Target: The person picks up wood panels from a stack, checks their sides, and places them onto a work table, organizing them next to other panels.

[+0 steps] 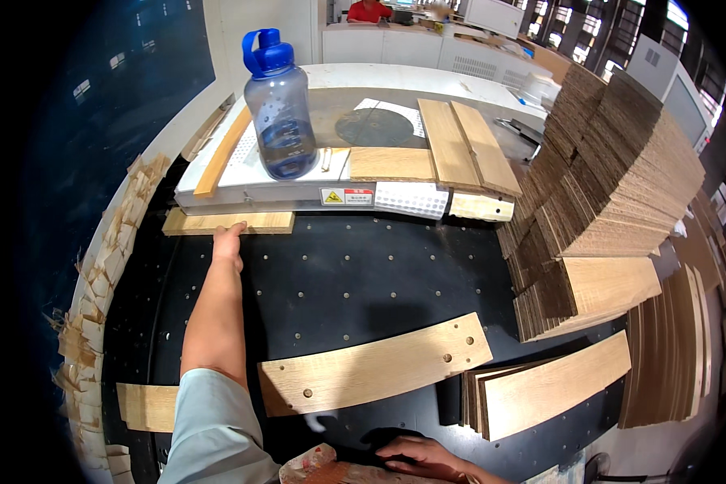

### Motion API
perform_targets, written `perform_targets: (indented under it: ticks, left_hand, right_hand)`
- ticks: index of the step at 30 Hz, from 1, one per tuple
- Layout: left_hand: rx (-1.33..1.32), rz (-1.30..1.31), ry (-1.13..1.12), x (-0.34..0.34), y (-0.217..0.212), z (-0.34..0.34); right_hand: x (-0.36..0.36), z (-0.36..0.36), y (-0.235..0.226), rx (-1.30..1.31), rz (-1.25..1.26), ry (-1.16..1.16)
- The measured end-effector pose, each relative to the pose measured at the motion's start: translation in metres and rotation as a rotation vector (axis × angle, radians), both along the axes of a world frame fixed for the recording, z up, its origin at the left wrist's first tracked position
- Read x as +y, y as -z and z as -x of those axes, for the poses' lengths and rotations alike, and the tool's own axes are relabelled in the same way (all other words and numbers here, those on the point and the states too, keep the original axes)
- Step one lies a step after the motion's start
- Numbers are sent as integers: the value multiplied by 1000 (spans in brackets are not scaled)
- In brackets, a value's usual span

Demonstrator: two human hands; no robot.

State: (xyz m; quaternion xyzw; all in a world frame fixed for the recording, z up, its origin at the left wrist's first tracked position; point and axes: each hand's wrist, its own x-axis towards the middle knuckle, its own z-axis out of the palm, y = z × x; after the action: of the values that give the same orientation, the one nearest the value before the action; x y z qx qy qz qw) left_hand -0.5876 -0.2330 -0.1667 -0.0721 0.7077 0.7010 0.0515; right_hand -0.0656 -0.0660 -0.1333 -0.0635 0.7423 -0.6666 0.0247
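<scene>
So my left fingers (232, 231) are on the short board (268, 223), over at the far side of the tabletop (363, 270), with the box (278, 198) just beyond them. Can't tell from this angle whether they're properly pinching it or just resting on it. My guess is the step in hand is placing or shifting that piece, and I can't say which.

My right fingers (402, 447) are loosely bent, way nearer my body. Their undersides are hidden, so I can't tell if they've got hold of anything. The drilled board (379, 365) lies just beyond them.

Next move, I reckon, calls for a decent hold on the short board's edge and keeping it flat, since the box is right there. I wouldn't want to knock the box either: the bottle (276, 121) stands upright on top, beyond my left fingers and a bit to their right.
</scene>
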Motion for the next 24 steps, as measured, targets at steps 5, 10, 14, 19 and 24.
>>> perform_targets:
  ticks: [5,10,14,19,24]
  left_hand:
    - [-16,9,-1,1,-6,-1]
    - [18,21,-17,1,-9,-5]
    - [24,-25,25,8,-12,-10]
    - [-84,-136,25,-7,11,17]
    - [98,-175,44,-43,30,39]
  right_hand:
    - [3,5,-9,-121,-25,-67]
    - [2,1,-2,-40,-56,-66]
    - [1,0,9,21,6,-44]
    - [-3,2,17,68,-30,-38]
    - [-8,6,10,42,20,-42]
